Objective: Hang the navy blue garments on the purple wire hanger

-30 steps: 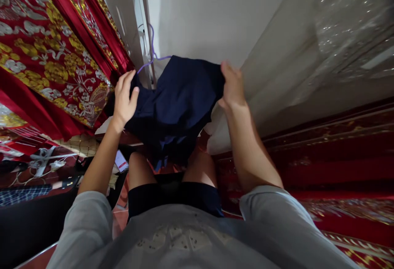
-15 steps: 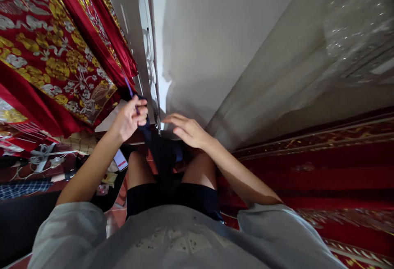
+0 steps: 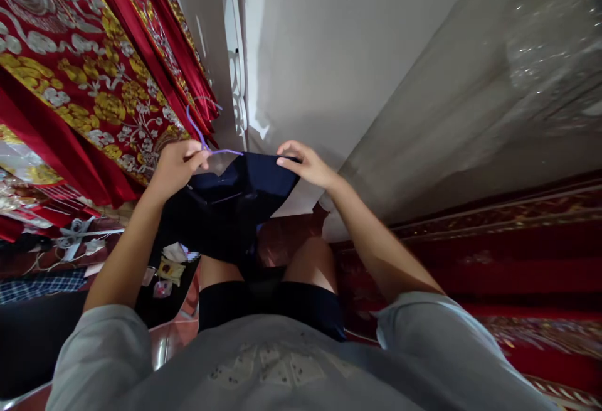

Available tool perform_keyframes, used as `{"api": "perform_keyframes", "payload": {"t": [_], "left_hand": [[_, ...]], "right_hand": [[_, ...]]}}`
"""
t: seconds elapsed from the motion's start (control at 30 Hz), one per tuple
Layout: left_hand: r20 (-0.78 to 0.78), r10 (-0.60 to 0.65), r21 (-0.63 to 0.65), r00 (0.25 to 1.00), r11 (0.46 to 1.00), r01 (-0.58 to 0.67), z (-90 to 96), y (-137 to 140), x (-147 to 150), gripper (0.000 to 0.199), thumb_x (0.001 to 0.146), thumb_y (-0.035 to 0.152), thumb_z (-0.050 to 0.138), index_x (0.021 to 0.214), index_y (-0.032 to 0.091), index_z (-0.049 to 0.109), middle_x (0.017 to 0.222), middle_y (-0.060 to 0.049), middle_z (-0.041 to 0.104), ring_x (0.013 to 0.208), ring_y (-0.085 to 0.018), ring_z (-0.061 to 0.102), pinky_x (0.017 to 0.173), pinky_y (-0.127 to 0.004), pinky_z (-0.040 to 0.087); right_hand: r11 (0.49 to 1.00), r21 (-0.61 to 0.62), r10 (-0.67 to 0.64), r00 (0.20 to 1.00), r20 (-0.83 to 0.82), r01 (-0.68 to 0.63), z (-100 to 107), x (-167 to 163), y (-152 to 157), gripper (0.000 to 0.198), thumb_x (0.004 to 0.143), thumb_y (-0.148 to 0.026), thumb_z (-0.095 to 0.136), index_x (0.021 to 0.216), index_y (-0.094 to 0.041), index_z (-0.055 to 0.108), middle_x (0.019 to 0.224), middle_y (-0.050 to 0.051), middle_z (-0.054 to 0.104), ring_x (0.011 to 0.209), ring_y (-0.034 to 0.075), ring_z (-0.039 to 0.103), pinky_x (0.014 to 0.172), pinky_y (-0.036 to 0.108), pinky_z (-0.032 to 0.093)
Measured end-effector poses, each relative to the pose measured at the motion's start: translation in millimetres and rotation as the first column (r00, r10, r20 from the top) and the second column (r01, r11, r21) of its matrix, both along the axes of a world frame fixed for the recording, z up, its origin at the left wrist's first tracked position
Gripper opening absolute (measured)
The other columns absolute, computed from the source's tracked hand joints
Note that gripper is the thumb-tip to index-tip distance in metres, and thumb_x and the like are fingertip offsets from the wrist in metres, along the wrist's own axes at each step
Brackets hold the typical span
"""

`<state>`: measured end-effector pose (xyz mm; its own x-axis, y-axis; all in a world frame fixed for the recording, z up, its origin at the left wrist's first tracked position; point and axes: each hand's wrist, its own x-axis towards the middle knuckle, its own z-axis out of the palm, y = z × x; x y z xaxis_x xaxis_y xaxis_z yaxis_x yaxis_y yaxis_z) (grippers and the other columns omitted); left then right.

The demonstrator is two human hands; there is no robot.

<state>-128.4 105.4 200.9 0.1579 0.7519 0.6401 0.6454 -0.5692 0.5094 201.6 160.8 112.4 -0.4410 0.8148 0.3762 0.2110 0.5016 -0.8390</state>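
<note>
A purple clothes hanger (image 3: 196, 130) is pinched in my left hand (image 3: 177, 167), its thin hook rising above the fingers. One hanger arm reaches right, into the top of a dark navy garment (image 3: 270, 179). My right hand (image 3: 305, 165) grips that garment's upper right edge between thumb and fingers. The cloth is stretched between my two hands and droops over my lap. Its lower part is too dark to make out, so the kind of garment cannot be told.
Red embroidered cloth (image 3: 108, 94) hangs at the left, close to my left hand. A pale wall panel (image 3: 348, 66) stands ahead. On the right is a carved red and gold surface (image 3: 423, 273). Small packets (image 3: 170, 271) lie on a black seat at lower left.
The bunched garment is now spread open and raised. My right hand moved from free to holding its edge. My left hand shifted left, and the hanger has tilted into clearer view.
</note>
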Motion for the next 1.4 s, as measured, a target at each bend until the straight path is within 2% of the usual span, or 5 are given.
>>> {"api": "perform_keyframes", "payload": {"t": [0.3,0.63,0.83,1.0,1.4], "left_hand": [[0.115,0.168,0.365,0.979,0.909,-0.199,27.3,8,25,0.030,0.102,0.040,0.053,0.123,0.022,0.064,0.124,-0.009,0.068,0.119,-0.025,0.065,0.103,-0.040,0.051],[-0.602,0.011,-0.272,0.799,0.937,-0.218,-118.6,-21,61,0.026,0.099,0.037,0.057,0.111,0.021,0.074,0.086,-0.010,0.072,0.079,-0.025,0.069,0.070,-0.032,0.051],[-0.159,0.027,-0.325,0.987,0.942,-0.079,-164.5,-47,81,0.025,0.095,0.032,0.061,0.074,0.020,0.063,0.069,-0.001,0.060,0.072,-0.018,0.059,0.072,-0.029,0.046],[0.309,0.105,-0.354,0.945,0.935,0.012,-174.1,-62,103,0.020,0.090,0.033,0.068,0.078,0.019,0.058,0.075,0.001,0.059,0.074,-0.014,0.060,0.071,-0.025,0.051],[0.637,0.128,-0.283,0.760,0.956,0.077,-204.0,-76,138,0.077,0.094,0.030,0.067,0.161,0.029,0.028,0.122,-0.010,0.070,0.108,-0.020,0.070,0.104,-0.041,0.055]], "right_hand": [[0.967,-0.178,-0.250,0.834,-0.493,0.185,76,8,47,0.043,0.078,-0.064,0.077,0.078,-0.021,0.071,0.075,0.002,0.070,0.075,0.019,0.069,0.079,0.036,0.058],[0.900,-0.190,-0.437,0.797,-0.417,0.393,15,36,25,0.046,0.088,-0.068,0.064,0.089,-0.022,0.067,0.096,0.008,0.072,0.110,0.029,0.068,0.093,0.048,0.058],[0.607,0.102,-0.714,0.597,-0.366,0.788,-8,24,-5,0.036,0.086,-0.043,0.070,0.115,-0.024,0.062,0.126,0.010,0.061,0.124,0.025,0.055,0.106,0.048,0.047],[0.916,-0.257,-0.369,0.897,-0.244,0.307,-66,-60,-90,0.031,0.085,-0.051,0.069,0.085,-0.020,0.067,0.082,0.005,0.069,0.079,0.019,0.066,0.077,0.033,0.053],[0.791,-0.528,-0.526,0.785,-0.328,0.309,-116,-88,-108,0.033,0.074,-0.046,0.075,0.095,-0.019,0.074,0.094,0.006,0.079,0.091,0.023,0.075,0.089,0.037,0.059]]}}
